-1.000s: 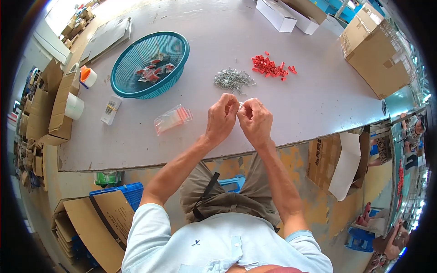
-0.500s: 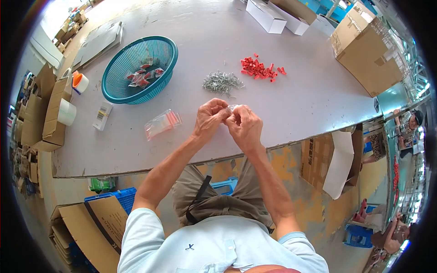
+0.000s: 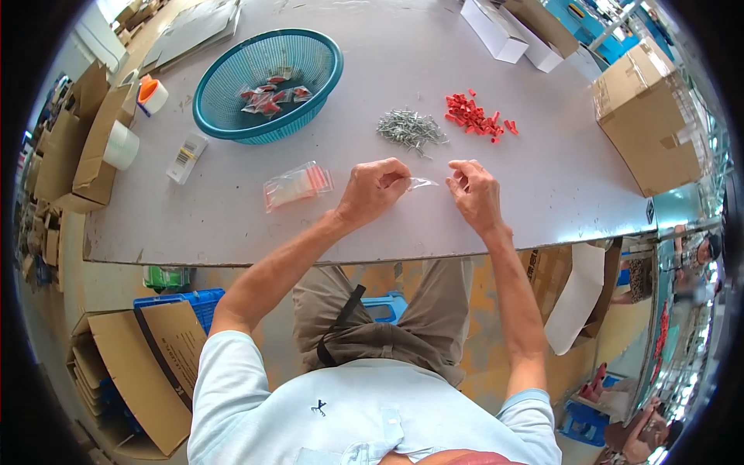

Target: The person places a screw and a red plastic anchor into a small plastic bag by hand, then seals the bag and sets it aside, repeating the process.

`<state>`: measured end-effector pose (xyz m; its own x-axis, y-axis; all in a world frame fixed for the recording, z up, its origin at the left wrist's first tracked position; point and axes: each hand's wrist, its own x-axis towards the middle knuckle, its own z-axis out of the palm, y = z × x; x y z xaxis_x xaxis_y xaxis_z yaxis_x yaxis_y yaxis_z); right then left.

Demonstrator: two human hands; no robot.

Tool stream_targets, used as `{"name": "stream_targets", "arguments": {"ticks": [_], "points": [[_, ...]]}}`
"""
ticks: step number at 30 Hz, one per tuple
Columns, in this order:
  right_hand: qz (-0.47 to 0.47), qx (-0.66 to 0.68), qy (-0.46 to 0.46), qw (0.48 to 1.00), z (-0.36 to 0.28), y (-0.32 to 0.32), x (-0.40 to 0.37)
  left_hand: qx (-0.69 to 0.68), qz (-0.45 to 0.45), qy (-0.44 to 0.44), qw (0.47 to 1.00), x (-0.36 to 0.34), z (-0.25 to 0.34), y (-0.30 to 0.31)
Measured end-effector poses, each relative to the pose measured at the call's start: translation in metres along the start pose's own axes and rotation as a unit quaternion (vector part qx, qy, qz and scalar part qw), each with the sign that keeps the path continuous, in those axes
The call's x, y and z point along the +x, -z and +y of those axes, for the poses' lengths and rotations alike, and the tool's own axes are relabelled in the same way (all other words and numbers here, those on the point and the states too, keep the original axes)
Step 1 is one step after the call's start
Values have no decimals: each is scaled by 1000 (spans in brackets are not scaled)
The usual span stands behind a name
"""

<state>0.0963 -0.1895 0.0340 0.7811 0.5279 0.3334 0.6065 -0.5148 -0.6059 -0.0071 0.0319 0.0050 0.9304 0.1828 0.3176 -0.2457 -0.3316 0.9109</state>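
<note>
Left hand (image 3: 374, 190) was closed in a pinch on one end of the small clear plastic bag (image 3: 423, 184), which lay low over the grey table top (image 3: 232, 232) between the two hands; right hand (image 3: 474, 194) hovered just beside the bag's free end with its fingers loosely bent and nothing in them that I could see; whether a fingertip brushed the film I could not tell.

I judged the step to be getting the bag open for filling; done well, the left pinch would stay at the very mouth, thumb and forefinger sliding the two layers apart, so that the right hand could work alone; the heap of small silver screws (image 3: 411, 128) and the scatter of red plastic plugs (image 3: 477, 116) lay near, beyond the hands, and I would have kept the bag mouth turned toward them; the thin film looked apt to cling shut if pinched flat.

Half a second earlier both hands had been bunched together on the bag, knuckles touching; now the right had let go and moved apart, the left alone kept the bag, and both had sunk closer to the table.
</note>
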Motion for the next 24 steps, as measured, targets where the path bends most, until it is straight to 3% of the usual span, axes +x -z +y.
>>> {"name": "stream_targets", "arguments": {"ticks": [3,5,11,18,24], "points": [[-71,-58,42,995,1,-6,25,-38,9,22,999,1,-1,0],[-112,-72,99,986,-2,-12,46,-7,25,-19,999,3,3,0],[-180,-106,141,968,-4,-29,92,7,37,-10,999,5,4,5],[-174,-110,207,957,4,-40,105,6,48,-14,999,6,0,3],[-100,-39,162,981,5,-42,96,8,79,-4,997,9,0,6]]}}
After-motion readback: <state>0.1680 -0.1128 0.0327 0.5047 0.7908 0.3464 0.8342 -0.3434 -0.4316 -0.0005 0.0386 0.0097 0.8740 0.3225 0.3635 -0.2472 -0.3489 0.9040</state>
